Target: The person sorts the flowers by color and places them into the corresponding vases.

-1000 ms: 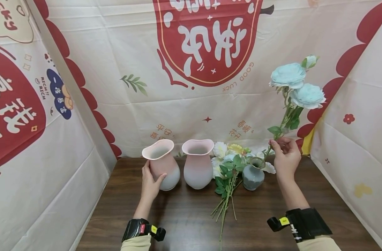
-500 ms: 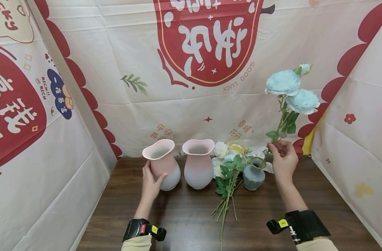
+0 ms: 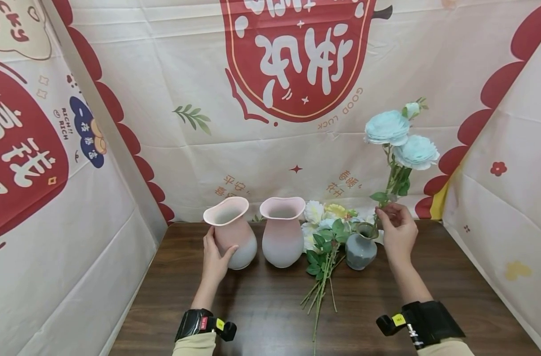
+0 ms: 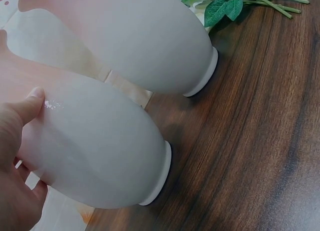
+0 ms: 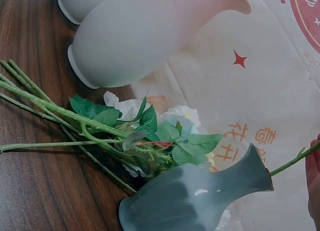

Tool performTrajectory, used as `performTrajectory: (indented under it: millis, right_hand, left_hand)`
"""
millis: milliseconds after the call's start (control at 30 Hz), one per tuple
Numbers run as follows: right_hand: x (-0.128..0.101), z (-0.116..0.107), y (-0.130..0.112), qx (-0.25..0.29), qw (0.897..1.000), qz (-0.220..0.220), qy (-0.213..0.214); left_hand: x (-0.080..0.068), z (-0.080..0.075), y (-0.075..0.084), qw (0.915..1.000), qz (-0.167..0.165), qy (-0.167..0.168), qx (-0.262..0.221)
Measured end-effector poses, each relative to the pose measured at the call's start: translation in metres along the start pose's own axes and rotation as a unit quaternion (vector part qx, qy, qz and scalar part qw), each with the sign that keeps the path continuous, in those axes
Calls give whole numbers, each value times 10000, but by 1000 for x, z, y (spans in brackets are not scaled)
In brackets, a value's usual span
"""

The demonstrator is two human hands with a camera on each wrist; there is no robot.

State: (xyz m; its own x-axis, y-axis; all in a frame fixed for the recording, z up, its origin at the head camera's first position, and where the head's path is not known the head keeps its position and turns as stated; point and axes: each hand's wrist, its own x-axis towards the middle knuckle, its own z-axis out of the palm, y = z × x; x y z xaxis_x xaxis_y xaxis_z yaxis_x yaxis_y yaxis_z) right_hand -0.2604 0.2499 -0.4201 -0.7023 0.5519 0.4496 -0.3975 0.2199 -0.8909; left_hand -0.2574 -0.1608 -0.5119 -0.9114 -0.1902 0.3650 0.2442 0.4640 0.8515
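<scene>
In the head view, my right hand (image 3: pixel 400 232) pinches the stem of a spray of pale blue artificial flowers (image 3: pixel 388 127). Its stem reaches down to the mouth of a small blue-grey vase (image 3: pixel 360 253); in the right wrist view the stem (image 5: pixel 292 163) meets the rim of that vase (image 5: pixel 185 198) and its lower end is hidden. On the left, my left hand (image 3: pixel 214 257) grips the pink-and-grey vase (image 3: pixel 241 242), thumb across the front and fingers at the far side. A matching vase (image 3: pixel 282 237) stands upright beside it.
Between the matching vase and the small one lies a bunch of flowers, its white and yellow blooms (image 3: pixel 314 211) at the back and green stems (image 3: pixel 320 301) towards the front of the wooden table (image 3: pixel 261 316). Printed cloth (image 3: pixel 261 148) hangs close behind and at both sides.
My right hand has moved left and slightly down, bringing the pale blue flowers lower over the small vase. My left hand and the vase it grips have stayed in place.
</scene>
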Motion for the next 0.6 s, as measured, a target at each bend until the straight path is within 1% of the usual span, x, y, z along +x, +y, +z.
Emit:
performTrajectory:
  millis: [133, 233, 300, 400, 500, 600]
  right_hand:
    - [-1, -1, 4, -159, 9996, 165, -148]
    - [0, -3, 18, -417, 9983, 339, -228]
    - [1, -5, 29, -685, 9966, 386, -254]
    - [0, -6, 41, -1268, 9911, 319, -238]
    - [-3, -9, 48, -1756, 9841, 133, -214]
    - [-6, -13, 54, -1951, 9806, 3, -202]
  left_hand:
    - [0, 0, 0, 10000, -8, 4, -7]
    - [0, 0, 1, 10000, -5, -12, 0]
    - [0, 0, 1, 10000, 2, -28, 12]
    - [0, 0, 1, 10000, 16, -36, 17]
    - [0, 0, 1, 10000, 5, -35, 12]
    - [0, 0, 2, 10000, -9, -33, 1]
